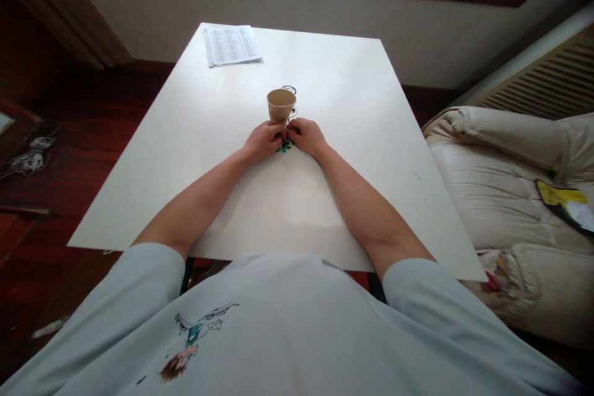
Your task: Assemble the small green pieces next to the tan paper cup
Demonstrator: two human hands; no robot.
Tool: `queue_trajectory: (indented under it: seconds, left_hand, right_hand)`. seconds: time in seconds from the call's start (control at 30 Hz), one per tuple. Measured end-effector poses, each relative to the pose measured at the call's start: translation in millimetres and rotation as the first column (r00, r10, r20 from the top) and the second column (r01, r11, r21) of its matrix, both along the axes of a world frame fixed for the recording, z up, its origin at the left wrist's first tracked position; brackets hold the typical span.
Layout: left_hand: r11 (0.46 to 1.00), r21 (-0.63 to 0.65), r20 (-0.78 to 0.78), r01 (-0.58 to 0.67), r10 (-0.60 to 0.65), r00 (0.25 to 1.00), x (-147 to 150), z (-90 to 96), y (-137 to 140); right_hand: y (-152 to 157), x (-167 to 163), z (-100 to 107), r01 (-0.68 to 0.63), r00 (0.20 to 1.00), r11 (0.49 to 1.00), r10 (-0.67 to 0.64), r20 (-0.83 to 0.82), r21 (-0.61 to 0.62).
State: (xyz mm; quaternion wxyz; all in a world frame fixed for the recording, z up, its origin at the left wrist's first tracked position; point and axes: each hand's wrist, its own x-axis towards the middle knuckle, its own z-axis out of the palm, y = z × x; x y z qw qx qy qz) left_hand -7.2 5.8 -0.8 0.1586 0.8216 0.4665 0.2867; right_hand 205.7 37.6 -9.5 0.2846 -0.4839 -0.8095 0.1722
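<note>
Both my hands meet over the middle of the white table [352, 93]. The fingers of my left hand [264, 139] are bent and drawn together, at the base of a tan paper cup [279, 112]. Close beside it, my right hand [307, 135] has its thumb and fingers pinched together. Anything between the fingertips is too small to make out. Under and between the hands lies a small cluster of green, blue and yellow pieces [285, 146]. A thin dark looped cord [293, 112] rests just behind the cup, partly hidden by it. The cup stands upright.
Printed sheets [232, 45] lie at the table's far left corner. A cream sofa [487, 161] stands along the right side, with a yellow and black item [559, 198] on it. Cables [32, 158] lie at the left, by the dark red wooden floor [99, 154].
</note>
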Motion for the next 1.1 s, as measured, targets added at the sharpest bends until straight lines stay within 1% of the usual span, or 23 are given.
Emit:
queue_trajectory:
  seconds: [0.23,0.6,0.93,1.1]
  left_hand:
    - [1.000,-0.007,-0.007,-0.010,0.010,1.000,0.5,-1.0,1.3]
    - [1.000,0.009,-0.015,0.004,-0.004,1.000,0.3,1.7,1.1]
    - [1.000,0.010,-0.011,0.011,-0.010,1.000,-0.6,0.7,0.6]
    - [1.000,0.006,-0.007,0.007,-0.007,1.000,-0.4,0.1,0.2]
  right_hand:
    - [-3.3,-2.3,5.3,0.016,1.000,1.000,-0.016,-0.015,-0.017]
    - [2.0,-0.8,-2.0,0.007,1.000,1.000,-0.007,0.004,-0.016]
    - [-2.3,-1.8,5.2,0.017,1.000,1.000,-0.017,0.008,-0.025]
    - [-3.2,-1.8,5.6,0.024,0.999,0.999,-0.023,0.029,-0.027]
